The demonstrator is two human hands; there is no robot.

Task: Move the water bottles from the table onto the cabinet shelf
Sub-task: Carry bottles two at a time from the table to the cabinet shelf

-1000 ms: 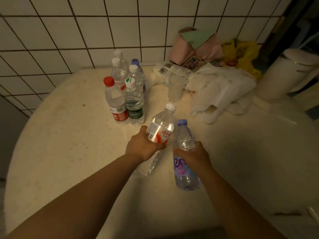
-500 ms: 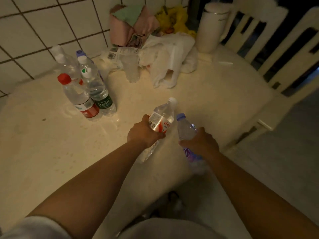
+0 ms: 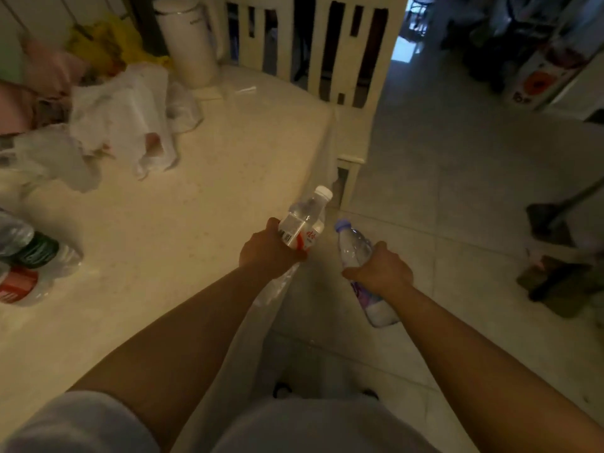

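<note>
My left hand (image 3: 269, 253) grips a clear water bottle with a white cap and a red-and-white label (image 3: 305, 220), held tilted over the table's right edge. A second clear bottle with a blue cap and purple label (image 3: 354, 248) is gripped by my right hand (image 3: 380, 273) above the tiled floor, off the table. Other bottles (image 3: 29, 259), one with a green label and one with a red label, remain at the far left of the cream table (image 3: 183, 223), partly cut off by the frame. No cabinet shelf is visible.
White plastic bags (image 3: 121, 116) and pink and yellow bundles lie at the table's back. A white cylindrical container (image 3: 186, 37) stands by a white slatted chair back (image 3: 307, 44). Grey tiled floor (image 3: 457, 178) spreads right, with a dark broom (image 3: 555, 256) and a box (image 3: 539, 80).
Both hands have carried their bottles rightward off the table area while my view swung right. The remaining bottles slid to the left frame edge and the floor and chairs came into view.
</note>
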